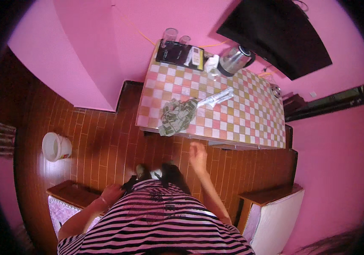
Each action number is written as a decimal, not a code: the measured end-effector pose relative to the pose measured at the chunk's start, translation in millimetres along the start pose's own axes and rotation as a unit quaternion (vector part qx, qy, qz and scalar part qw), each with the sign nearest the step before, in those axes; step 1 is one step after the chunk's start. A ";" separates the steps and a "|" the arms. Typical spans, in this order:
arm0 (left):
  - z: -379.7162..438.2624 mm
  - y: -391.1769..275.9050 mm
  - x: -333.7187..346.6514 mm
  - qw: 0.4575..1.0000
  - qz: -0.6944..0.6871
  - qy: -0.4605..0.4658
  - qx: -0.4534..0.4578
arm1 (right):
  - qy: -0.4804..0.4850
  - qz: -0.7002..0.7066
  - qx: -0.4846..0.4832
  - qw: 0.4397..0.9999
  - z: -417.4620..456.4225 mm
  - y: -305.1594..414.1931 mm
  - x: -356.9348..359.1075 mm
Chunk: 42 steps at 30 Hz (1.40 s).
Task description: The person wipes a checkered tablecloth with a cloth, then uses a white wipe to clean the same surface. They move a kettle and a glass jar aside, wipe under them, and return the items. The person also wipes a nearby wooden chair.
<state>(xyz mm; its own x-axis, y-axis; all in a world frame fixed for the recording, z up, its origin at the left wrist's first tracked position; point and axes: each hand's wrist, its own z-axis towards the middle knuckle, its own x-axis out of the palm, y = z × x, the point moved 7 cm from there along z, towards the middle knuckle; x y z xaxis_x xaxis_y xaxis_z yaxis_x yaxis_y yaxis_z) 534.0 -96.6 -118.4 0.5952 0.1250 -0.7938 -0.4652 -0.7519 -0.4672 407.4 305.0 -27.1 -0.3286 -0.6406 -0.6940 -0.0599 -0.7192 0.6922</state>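
My right hand [198, 156] hangs in front of the near edge of the table, above the floor. Its fingers look loosely curled, slightly blurred, and nothing shows in them. My left hand [113, 193] is low at my side, by dark trousers and a wooden bed end; its fingertips are partly hidden, so any grip cannot be told. On the checkered tabletop [220, 118] before me lies a crumpled green patterned cloth [177, 116], spilling slightly over the near edge. Touching it is a shiny silvery strip or wrapper [215, 98], lying slantwise.
A black tray [172, 54] at the back bears glasses [170, 34] and a pale remote [196, 56]. Right of it stands an electric kettle [234, 60], below a wall-mounted television [274, 35]. A white bucket [56, 147] stands on the wooden floor at left. Bed-like furniture [272, 220] flanks me.
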 end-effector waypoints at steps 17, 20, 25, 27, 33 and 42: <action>55.3 -71.8 -79.5 0.815 -0.271 -0.313 -0.405 | 0.132 -0.002 -0.301 0.944 258.7 54.5 216.0; 78.1 -66.1 -120.6 0.808 -0.282 -0.328 -0.400 | 0.154 0.051 -0.287 0.944 326.6 44.7 227.7; 126.1 -47.0 -141.8 0.768 -0.333 -0.372 -0.401 | 0.113 0.041 -0.324 0.938 235.7 86.4 227.5; 162.2 -46.9 -156.0 0.759 -0.377 -0.373 -0.378 | 0.103 0.048 -0.369 0.922 158.9 100.3 217.3; 279.5 -57.7 -227.9 0.861 -0.287 -0.405 -0.110 | 0.156 0.048 -0.271 0.949 131.2 27.0 140.9; 542.8 -173.9 -225.6 0.902 -0.290 -0.294 0.128 | 0.033 -0.092 -0.053 0.994 105.8 -130.3 -24.2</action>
<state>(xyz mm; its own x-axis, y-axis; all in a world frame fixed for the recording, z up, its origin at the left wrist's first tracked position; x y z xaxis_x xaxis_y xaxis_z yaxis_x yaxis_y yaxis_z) 124.9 357.3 -69.4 0.3724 0.8271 -0.4211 -0.3683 -0.2848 -0.8850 323.5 442.7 -79.5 -0.2594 -0.5097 -0.8203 -0.0125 -0.8475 0.5306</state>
